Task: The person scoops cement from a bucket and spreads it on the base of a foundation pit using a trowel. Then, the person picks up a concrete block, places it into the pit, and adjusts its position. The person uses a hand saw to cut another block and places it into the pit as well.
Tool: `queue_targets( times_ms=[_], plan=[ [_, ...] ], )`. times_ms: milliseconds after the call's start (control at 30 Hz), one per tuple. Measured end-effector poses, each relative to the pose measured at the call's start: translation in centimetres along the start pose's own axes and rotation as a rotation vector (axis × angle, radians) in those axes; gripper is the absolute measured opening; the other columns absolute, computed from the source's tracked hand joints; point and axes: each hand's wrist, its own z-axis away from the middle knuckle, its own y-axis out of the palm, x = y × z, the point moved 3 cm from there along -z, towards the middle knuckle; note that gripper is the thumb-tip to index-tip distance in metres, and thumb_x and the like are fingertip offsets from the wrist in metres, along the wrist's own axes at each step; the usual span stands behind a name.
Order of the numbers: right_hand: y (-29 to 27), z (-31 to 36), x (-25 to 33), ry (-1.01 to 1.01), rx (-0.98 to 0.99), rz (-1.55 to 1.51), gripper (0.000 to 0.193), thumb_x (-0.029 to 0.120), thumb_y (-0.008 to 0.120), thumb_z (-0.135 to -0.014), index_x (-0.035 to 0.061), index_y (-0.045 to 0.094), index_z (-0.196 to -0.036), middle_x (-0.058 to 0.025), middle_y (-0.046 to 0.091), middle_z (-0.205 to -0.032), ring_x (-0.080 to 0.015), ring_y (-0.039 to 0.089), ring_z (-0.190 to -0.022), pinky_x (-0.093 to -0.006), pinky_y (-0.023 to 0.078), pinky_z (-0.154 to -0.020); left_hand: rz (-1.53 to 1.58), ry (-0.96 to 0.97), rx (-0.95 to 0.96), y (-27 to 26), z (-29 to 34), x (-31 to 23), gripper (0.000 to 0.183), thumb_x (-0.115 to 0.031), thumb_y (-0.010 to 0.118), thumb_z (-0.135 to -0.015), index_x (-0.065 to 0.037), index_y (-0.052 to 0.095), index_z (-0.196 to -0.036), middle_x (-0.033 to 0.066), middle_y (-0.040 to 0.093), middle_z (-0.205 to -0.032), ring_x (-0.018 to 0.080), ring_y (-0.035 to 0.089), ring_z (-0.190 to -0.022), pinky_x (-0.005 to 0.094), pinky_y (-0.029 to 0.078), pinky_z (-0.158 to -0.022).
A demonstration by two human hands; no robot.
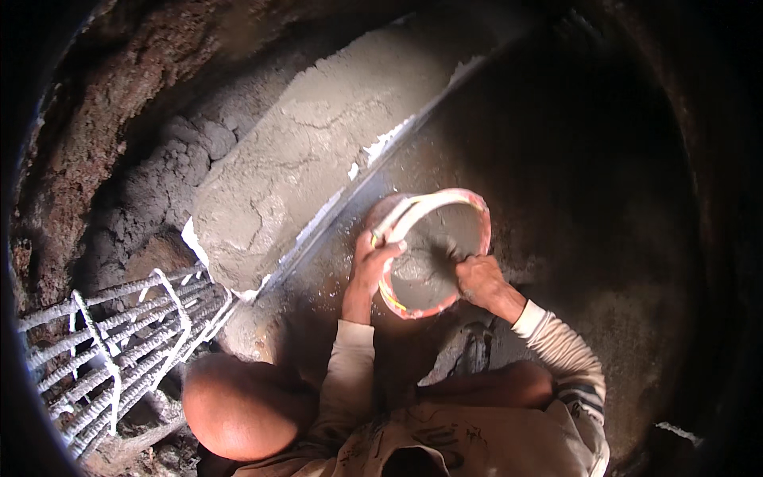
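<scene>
A round bucket [474, 200] with a worn red-orange and pale rim is tilted toward me, with wet grey cement mix [421, 274] inside. My left hand [368, 270] grips its left side, thumb over the rim. At the right side of the opening, my right hand [481, 280] is closed, its fingers reaching inside over the mix. Whatever those fingers hold, if anything, is hidden by the hand and the shadow. Just beyond the bucket lies a long beam of wet concrete [294, 151], rough on top, running diagonally along a straight edge board [318, 230].
Ribbed steel bars tied with stirrups [119, 342] stick out from the beam's near end at the left. Loose soil [171, 175] and a rough earth wall [95, 119] lie behind the beam. A dark floor [572, 230] extends to the right. My bent knee [242, 405] is near the bars.
</scene>
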Motion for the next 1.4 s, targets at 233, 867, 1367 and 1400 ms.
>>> queue_targets(
  times_ms=[233, 867, 1367, 1400],
  plan=[
    [-7.8, 0.6, -1.0, 0.17, 0.257, 0.137, 0.026, 0.009, 0.06, -0.088, -0.0005, 0.07, -0.11, -0.0186, 0.073, -0.104, -0.0283, 0.073, -0.097, -0.0429, 0.057, -0.077, 0.068, 0.131, 0.012, 3.1, 1.0, -2.2, 0.053, -0.001, 0.07, -0.084, 0.005, 0.058, -0.136, 0.0041, 0.067, -0.113, 0.0086, 0.06, -0.098, 0.0242, 0.046, -0.086],
    [7.3, 1.6, -2.2, 0.177, 0.209, -0.467, 0.032, 0.033, 0.063, -0.095, 0.0037, 0.07, -0.107, -0.0143, 0.071, -0.1, -0.0347, 0.064, -0.1, -0.0467, 0.05, -0.093, 0.132, 0.081, 0.111, 0.9, 3.4, -0.8, 0.076, -0.005, 0.072, -0.072, 0.013, 0.048, -0.141, 0.019, 0.062, -0.136, 0.0249, 0.058, -0.128, 0.0362, 0.036, -0.114],
    [4.4, 6.8, 2.5, 0.418, 0.284, -1.829, 0.027, 0.026, 0.055, -0.107, 0.0065, 0.06, -0.125, 0.0003, 0.054, -0.079, -0.0101, 0.054, -0.066, -0.0273, 0.045, -0.055, 0.252, 0.196, -0.342, 0.0, 2.2, 0.0, 0.044, -0.004, 0.072, -0.085, 0.004, 0.059, -0.127, 0.0078, 0.068, -0.113, 0.0152, 0.065, -0.1, 0.0292, 0.05, -0.086],
    [3.0, 7.6, 1.9, 0.415, 0.256, -1.845, 0.029, 0.025, 0.056, -0.107, 0.0055, 0.058, -0.129, -0.0005, 0.055, -0.08, -0.0107, 0.055, -0.066, -0.0273, 0.046, -0.055, 0.273, 0.155, -0.35, 0.0, 2.1, 0.0, 0.043, -0.004, 0.073, -0.085, 0.003, 0.06, -0.126, 0.0065, 0.068, -0.11, 0.0137, 0.065, -0.096, 0.0277, 0.05, -0.081]
  ],
)
